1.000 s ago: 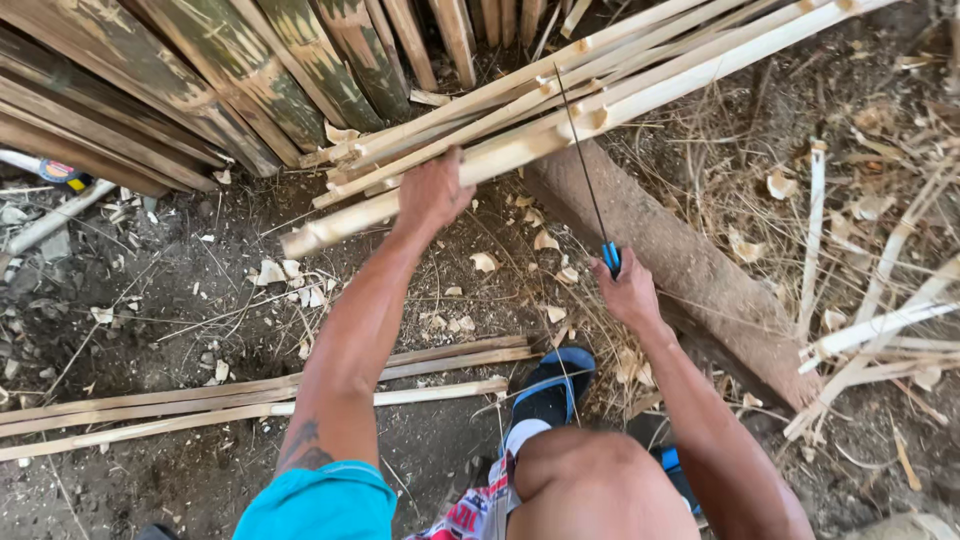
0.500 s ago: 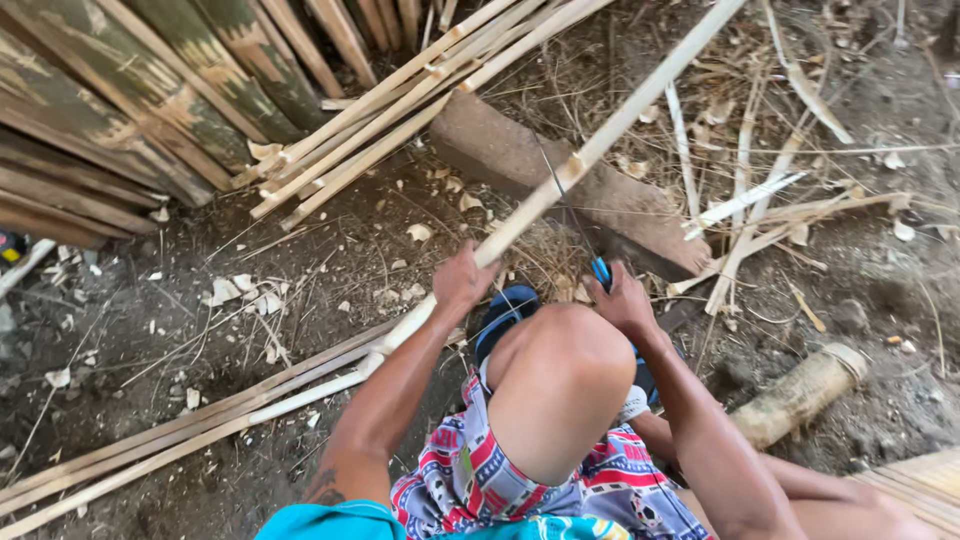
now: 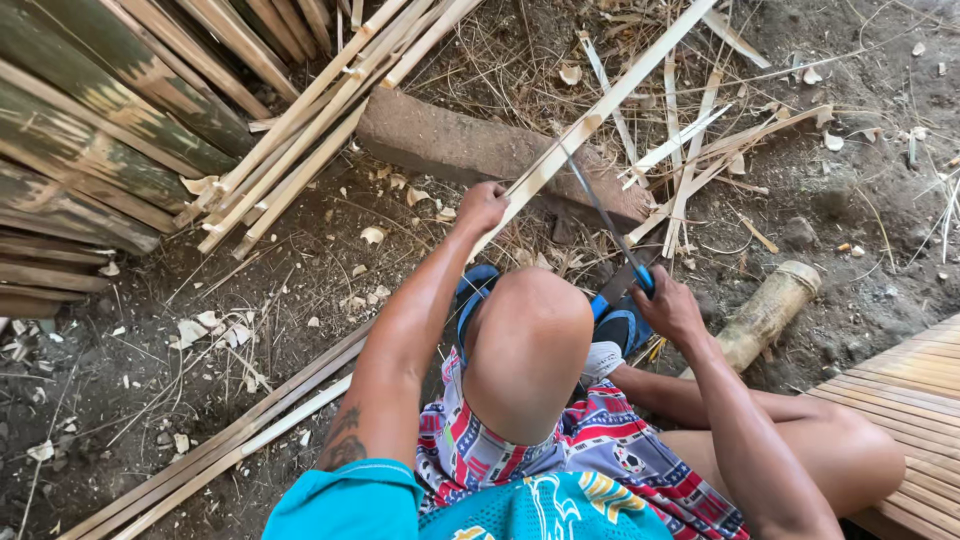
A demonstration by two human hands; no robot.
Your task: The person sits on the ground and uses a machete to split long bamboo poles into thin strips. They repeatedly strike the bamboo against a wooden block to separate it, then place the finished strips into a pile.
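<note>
We sit low on the dirt ground (image 3: 300,330) with one knee (image 3: 530,330) raised between our arms. Our left hand (image 3: 482,207) is clenched around a long pale bamboo strip (image 3: 600,108), gripping it near its lower end; from the fist the strip runs up and to the right, passing over a weathered wooden block (image 3: 450,145) that lies across the ground just beyond the hand. Our right hand (image 3: 668,308) is closed around the blue handle of a knife (image 3: 612,228), and the thin dark blade slants up and to the left from that fist until its tip meets the strip, a little above the left hand. So the strip lies between the two hands, held by the left and touched by the blade from the right. Under the raised knee a blue sandal (image 3: 470,295) shows on the ground. To the left a bundle of split bamboo slats (image 3: 300,130) leans over a stack of wider greenish bamboo pieces (image 3: 90,150). More long strips (image 3: 230,440) lie flat along the ground beside our left arm. A short round bamboo section (image 3: 768,310) rests just to the right of the right hand, and a slatted bamboo mat (image 3: 905,400) sits at the lower right corner.
</note>
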